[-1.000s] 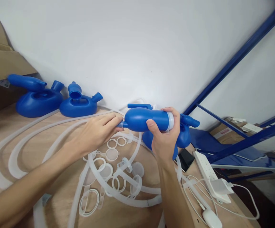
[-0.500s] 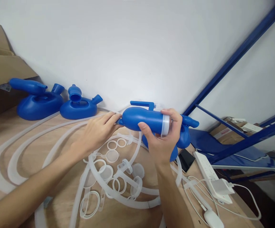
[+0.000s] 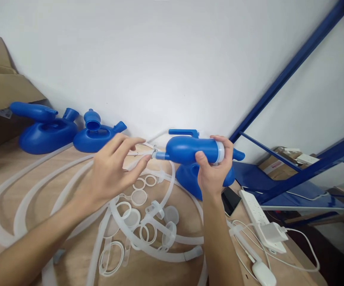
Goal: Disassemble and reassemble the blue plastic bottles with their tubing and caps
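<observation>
My right hand (image 3: 215, 167) is wrapped round the white-collared end of a blue plastic bottle part (image 3: 186, 149), held sideways above the table. A short translucent connector (image 3: 160, 155) sticks out of its narrow left end. My left hand (image 3: 115, 165) is just left of that connector, thumb and fingers apart, with nothing gripped between them. Behind the fingertips lies a thin white strip with small metal clips (image 3: 154, 150). Below the held part stands another blue bottle (image 3: 189, 180), partly hidden by my right hand.
Two blue bottles, one left (image 3: 48, 135) and one nearer the middle (image 3: 93, 139), stand by the wall. Clear tubes (image 3: 148, 252), rings and caps (image 3: 139, 197) cover the table. At right are a phone (image 3: 230, 201), a power strip (image 3: 256, 214) and blue shelving (image 3: 291, 178).
My left hand has come off the narrow end and opened, exposing the connector. My right hand and the blue part have shifted slightly right.
</observation>
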`<state>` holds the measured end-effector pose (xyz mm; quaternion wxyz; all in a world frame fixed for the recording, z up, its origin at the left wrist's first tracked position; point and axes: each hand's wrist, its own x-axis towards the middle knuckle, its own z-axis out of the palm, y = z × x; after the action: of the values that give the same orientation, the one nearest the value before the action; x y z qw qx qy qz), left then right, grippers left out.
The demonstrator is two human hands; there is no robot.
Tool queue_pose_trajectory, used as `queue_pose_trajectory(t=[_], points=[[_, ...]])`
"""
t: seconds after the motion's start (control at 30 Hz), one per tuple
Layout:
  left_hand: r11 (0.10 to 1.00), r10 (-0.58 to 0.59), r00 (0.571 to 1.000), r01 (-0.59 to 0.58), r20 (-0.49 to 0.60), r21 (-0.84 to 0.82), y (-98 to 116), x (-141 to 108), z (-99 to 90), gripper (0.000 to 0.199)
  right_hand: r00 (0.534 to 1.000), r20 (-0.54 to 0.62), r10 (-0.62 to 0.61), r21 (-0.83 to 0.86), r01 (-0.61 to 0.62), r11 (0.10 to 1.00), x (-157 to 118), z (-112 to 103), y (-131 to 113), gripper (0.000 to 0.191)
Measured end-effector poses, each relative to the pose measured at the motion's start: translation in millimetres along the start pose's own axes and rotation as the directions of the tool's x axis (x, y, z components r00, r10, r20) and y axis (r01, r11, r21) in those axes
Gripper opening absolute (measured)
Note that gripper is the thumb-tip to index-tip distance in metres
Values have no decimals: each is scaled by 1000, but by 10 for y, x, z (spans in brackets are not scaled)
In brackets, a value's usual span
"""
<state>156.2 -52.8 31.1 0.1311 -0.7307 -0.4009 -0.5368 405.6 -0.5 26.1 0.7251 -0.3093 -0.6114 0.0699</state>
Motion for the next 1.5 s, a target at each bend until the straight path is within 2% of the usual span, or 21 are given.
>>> queue_pose_trajectory(t=[0.03,0.07,0.1,0.13,0.17,0.23,0.3,0.4,0.5,0.57,0.67,0.73,0.83,0.93,1.0,1.07,1.17,1.23,1.3,1.4,1.5], points=[[999,-25,998,27,65,-40,-46,43,-39,30,999,37,-36,26,35,999,-2,-1,-19,54],[990,-60,982,83,181,-118,-86,82,-76,33,995,74,-63,55,59,997,-4,1,-37,55],[959,-101,942,178,319,-222,-120,116,-106,35,991,108,-80,84,71,994,-6,5,-49,55],[896,-135,875,308,465,-321,-149,142,-125,38,987,137,-89,114,74,991,-7,8,-54,56],[802,-156,789,452,594,-391,-174,160,-131,42,982,163,-96,141,73,987,-7,10,-51,56],[585,-179,636,682,751,-438,-214,169,-106,44,972,207,-107,178,70,982,-2,3,-30,57],[402,-192,556,796,809,-452,-240,155,-48,40,966,231,-119,207,71,976,8,-14,-3,57],[170,-228,496,868,838,-467,-250,122,41,32,962,247,-118,230,60,971,23,-42,18,56],[-16,-221,436,893,873,-450,-247,99,93,38,958,265,-111,236,47,971,33,-61,22,57],[-91,-171,378,914,910,-396,-255,89,112,44,956,273,-106,250,36,967,35,-67,26,60],[-132,-104,287,945,952,-299,-287,77,128,41,951,295,-97,273,13,962,37,-72,36,62],[-142,-103,258,952,961,-271,-308,70,134,39,946,309,-100,280,10,960,41,-76,40,61],[-164,-109,261,947,959,-276,-319,61,141,39,939,326,-112,296,11,955,56,-95,41,59],[-182,-142,322,921,936,-345,-305,40,166,39,934,339,-114,277,17,961,71,-120,44,59],[-168,-210,376,895,902,-413,-289,10,199,36,939,327,-108,236,29,971,73,-125,49,60],[-103,-296,444,865,846,-491,-276,-31,237,35,946,308,-102,205,39,978,65,-113,54,60],[76,-382,551,819,743,-569,-258,-83,264,36,953,287,-97,202,38,979,44,-74,51,60],[186,-410,597,795,689,-578,-242,-93,253,36,956,277,-98,204,41,978,33,-50,39,61],[258,-417,629,774,656,-578,-224,-84,230,34,955,274,-110,202,54,978,29,-41,22,61],[270,-396,648,760,651,-592,-206,-66,212,33,952,279,-129,185,79,979,36,-55,0,60],[162,-353,590,803,726,-573,-210,-70,218,34,947,290,-140,168,94,981,51,-88,-11,61]])
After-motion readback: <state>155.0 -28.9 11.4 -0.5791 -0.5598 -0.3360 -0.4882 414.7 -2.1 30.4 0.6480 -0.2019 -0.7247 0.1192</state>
